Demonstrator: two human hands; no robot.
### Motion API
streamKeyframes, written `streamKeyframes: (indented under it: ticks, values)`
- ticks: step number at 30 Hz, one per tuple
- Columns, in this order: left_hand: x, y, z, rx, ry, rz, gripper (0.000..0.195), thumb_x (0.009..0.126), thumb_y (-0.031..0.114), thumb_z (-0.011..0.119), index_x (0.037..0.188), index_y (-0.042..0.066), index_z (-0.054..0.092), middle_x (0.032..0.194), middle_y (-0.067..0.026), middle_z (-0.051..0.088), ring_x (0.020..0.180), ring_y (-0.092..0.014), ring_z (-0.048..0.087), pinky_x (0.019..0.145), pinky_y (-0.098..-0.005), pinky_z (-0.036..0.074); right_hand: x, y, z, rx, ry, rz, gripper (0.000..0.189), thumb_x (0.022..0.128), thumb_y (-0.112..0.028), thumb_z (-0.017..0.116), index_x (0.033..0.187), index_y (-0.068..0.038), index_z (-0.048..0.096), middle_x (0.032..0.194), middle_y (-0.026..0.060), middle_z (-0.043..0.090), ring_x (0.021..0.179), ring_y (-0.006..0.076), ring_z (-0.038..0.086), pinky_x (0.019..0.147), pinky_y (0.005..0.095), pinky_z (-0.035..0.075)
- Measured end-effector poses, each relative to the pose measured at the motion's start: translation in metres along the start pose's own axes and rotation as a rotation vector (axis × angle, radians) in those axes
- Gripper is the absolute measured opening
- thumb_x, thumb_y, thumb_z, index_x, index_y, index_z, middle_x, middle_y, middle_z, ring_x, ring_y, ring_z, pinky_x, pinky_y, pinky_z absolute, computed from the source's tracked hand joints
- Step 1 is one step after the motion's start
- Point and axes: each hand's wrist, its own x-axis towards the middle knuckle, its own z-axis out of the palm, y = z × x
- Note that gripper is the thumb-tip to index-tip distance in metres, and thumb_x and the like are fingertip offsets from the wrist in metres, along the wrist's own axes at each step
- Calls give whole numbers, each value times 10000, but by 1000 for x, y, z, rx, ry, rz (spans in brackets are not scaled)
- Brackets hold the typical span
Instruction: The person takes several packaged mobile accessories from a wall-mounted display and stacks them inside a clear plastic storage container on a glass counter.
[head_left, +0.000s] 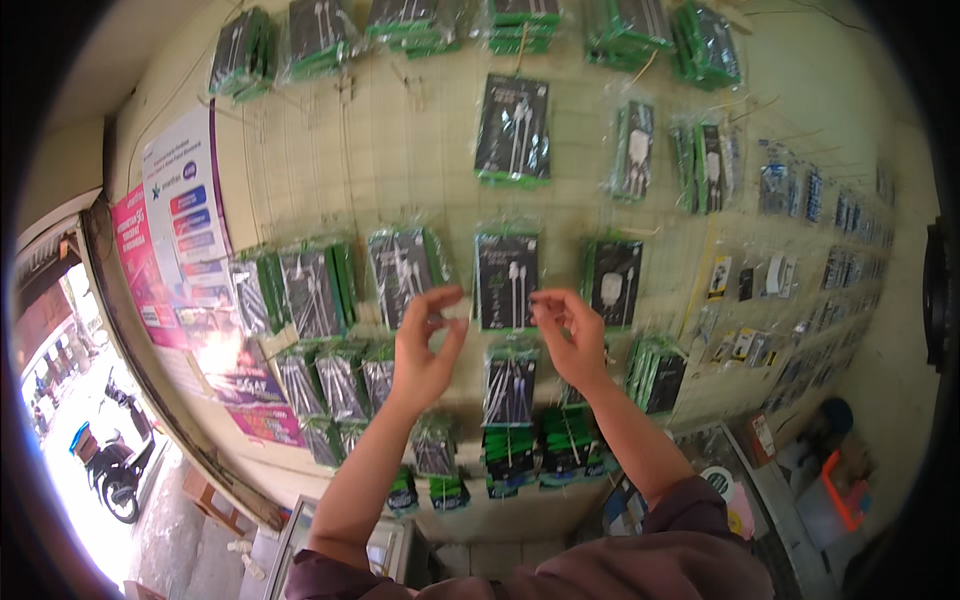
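Both my hands are raised before a wall rack of packaged charging cables. The middle package (507, 281), black with green edges in clear plastic, shows white cables and hangs between them. My left hand (429, 345) is just left of it, thumb and fingers apart, with nothing seen between them. It partly covers another cable package (400, 262). My right hand (574, 334) has its fingertips at the middle package's right edge; whether they pinch the plastic is unclear. Right of that hand hangs a charger package (615, 281) picturing a white plug and cable.
More cable packages hang above (514, 127) and below (510, 386) on wire hooks. Glass display counters (300, 525) stand low at left and right. At far right is a clear bin with an orange rim (844, 499). A motorcycle (120, 469) is outside the doorway.
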Motion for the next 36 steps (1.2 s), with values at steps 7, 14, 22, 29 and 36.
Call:
streamKeyframes:
  ticks: [7,14,22,29,36]
  values:
    - [133,10,36,33,217,125,368,879,129,620,1214,40,500,1221,-130,561,1158,-259,531,914,-372,459,120,23,-7,-61,300,-121,321,871,-144,641,1159,-23,566,1122,121,615,995,217,597,753,314,510]
    - [207,-41,48,151,137,-67,597,925,281,585,1387,-32,369,1382,-212,464,1291,-303,445,1059,-374,349,189,81,-1,-160,302,-76,555,878,-315,639,1297,19,493,1230,189,571,1090,327,567,935,391,435]
    - [217,-34,52,191,64,-169,582,919,373,589,1327,-19,455,1178,-151,590,1081,-232,564,916,-354,448,198,28,9,212,362,112,676,811,-373,736,1239,57,438,1137,218,542,1030,283,584,852,379,490]
    - [206,28,56,-9,10,-249,628,904,426,611,1311,-18,435,1118,-117,582,1005,-198,570,837,-358,483,198,-18,-4,623,245,243,658,850,-331,711,1287,41,388,1187,147,507,1032,232,582,865,392,533]
    - [196,64,45,-183,-11,-270,639,891,418,635,1315,-4,411,1151,-106,561,1021,-207,570,859,-367,481,195,-36,-7,750,100,190,725,863,-292,700,1360,71,317,1198,135,540,1045,214,592,869,388,545]
